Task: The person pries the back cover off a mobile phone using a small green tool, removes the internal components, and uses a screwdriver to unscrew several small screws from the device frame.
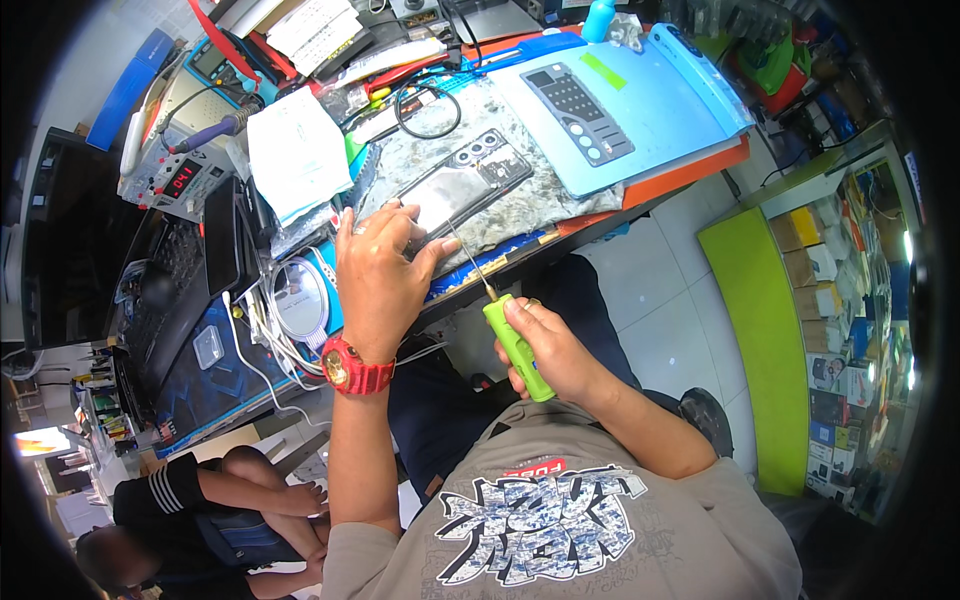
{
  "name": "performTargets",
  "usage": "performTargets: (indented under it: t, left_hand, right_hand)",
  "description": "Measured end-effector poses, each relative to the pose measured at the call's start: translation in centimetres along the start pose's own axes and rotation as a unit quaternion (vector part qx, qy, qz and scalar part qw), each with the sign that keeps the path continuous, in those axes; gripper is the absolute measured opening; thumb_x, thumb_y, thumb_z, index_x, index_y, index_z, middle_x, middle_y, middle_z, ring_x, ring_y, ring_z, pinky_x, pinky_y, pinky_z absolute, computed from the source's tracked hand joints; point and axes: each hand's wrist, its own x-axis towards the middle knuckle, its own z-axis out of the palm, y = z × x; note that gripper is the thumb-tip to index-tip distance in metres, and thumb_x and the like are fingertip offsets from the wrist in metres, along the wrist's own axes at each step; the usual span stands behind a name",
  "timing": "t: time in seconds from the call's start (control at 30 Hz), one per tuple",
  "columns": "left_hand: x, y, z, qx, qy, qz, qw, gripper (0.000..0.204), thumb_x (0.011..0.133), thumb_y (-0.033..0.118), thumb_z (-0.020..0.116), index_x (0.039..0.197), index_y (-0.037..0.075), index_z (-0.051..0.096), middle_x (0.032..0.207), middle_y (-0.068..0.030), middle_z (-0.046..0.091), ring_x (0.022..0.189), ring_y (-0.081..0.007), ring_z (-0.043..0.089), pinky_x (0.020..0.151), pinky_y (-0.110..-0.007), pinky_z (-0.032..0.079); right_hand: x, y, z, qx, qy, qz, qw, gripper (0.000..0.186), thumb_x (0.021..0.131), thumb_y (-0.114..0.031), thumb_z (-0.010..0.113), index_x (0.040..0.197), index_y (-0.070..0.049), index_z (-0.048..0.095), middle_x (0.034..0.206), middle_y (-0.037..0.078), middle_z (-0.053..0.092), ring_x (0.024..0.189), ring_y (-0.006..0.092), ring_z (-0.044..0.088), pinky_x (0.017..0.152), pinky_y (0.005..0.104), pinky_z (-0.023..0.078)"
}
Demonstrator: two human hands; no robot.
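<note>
Head camera view, looking down on a person at a crowded worktop point(700, 168), with a phone point(447, 190) lying flat near its close edge, slightly above the picture's middle. The phone's silvery back faces up, its three round camera lenses toward the upper right, and it rests at a slant on a grey marbled mat point(560, 203). The left hand point(385, 255) is half open, palm down, its fingers bent over the phone's lower left end and the thumb apart from them; whether it pinches anything between them, I cannot tell. The right hand point(540, 345) is closed around the green handle of a screwdriver point(516, 345), held beyond the worktop's edge, the thin shaft pointing up toward the left hand's fingertips and the phone. Whether the tip touches the phone is too fine to see. The likeliest trouble is a slip: with the shaft slanting in so close, a sideways push could jab the left hand or scratch the phone. If those fingers bear down unevenly, the phone could skid on the mat. Anything small that comes loose might roll off the close edge to the tiled floor point(650, 290). Farther back, a looped black cable point(459, 112) lies near enough to snag if the phone gets turned.
</note>
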Motion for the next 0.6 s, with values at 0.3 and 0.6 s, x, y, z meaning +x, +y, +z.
performTargets:
  t: [0.3, 0.6]
  left_hand:
    - [0.1, 0.2, -0.1, 0.01, -0.011, 0.019, 1.0, 0.023, 0.086, 0.024, 0.084, 0.1, 0.008, 0.077, 0.116, -0.0107, 0.077, 0.123, -0.031, 0.068, 0.12, -0.06, 0.032]
    - [0.4, 0.2, -1.0, -0.02, -0.025, 0.048, 0.998, 0.028, 0.085, 0.014, 0.083, 0.108, 0.001, 0.075, 0.122, -0.0148, 0.073, 0.12, -0.0366, 0.067, 0.121, -0.056, 0.035]
  right_hand:
    - [-0.3, -0.2, -0.5, 0.015, -0.005, 0.0, 1.0, 0.042, 0.113, -0.05, 0.04, 0.113, -0.009, 0.051, 0.084, 0.005, 0.057, 0.055, 0.0124, 0.059, 0.048, 0.0281, 0.05]
    - [-1.1, -1.6, -0.7, -0.171, 0.071, -0.091, 0.978, 0.05, 0.111, -0.048, 0.051, 0.124, -0.001, 0.055, 0.083, 0.005, 0.06, 0.058, 0.0108, 0.061, 0.051, 0.0271, 0.05]
